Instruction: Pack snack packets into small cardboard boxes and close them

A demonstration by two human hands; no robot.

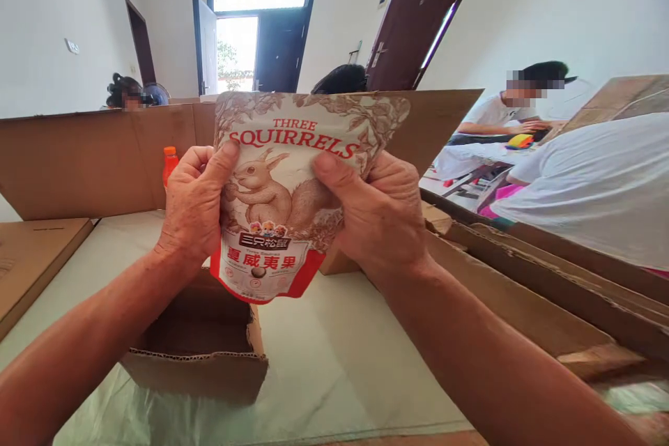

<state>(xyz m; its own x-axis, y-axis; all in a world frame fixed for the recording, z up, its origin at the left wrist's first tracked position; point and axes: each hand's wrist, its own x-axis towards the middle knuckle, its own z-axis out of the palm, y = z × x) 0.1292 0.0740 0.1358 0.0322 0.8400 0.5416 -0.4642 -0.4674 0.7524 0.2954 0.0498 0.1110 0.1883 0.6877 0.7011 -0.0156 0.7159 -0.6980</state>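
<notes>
Between my two hands, raised above the table, is a beige and red snack pouch (272,188) printed "Three Squirrels" with a squirrel picture. My left hand (196,198) grips its left edge, thumb on the front. On the right side, my right hand (384,212) pinches the pouch with the thumb across the squirrel's tail; its other fingers are behind the pouch. Below and partly behind the pouch stands an open cardboard box (198,376), its visible inside dark. An orange-capped bottle (169,166) shows just behind my left hand.
Cardboard panels (94,160) stand along the table's far side. A flat cardboard box (42,258) lies at left, and long cardboard pieces (512,293) line the right. People are beyond the panels; one in a cap (502,111) sits at right. A door stands open at the back.
</notes>
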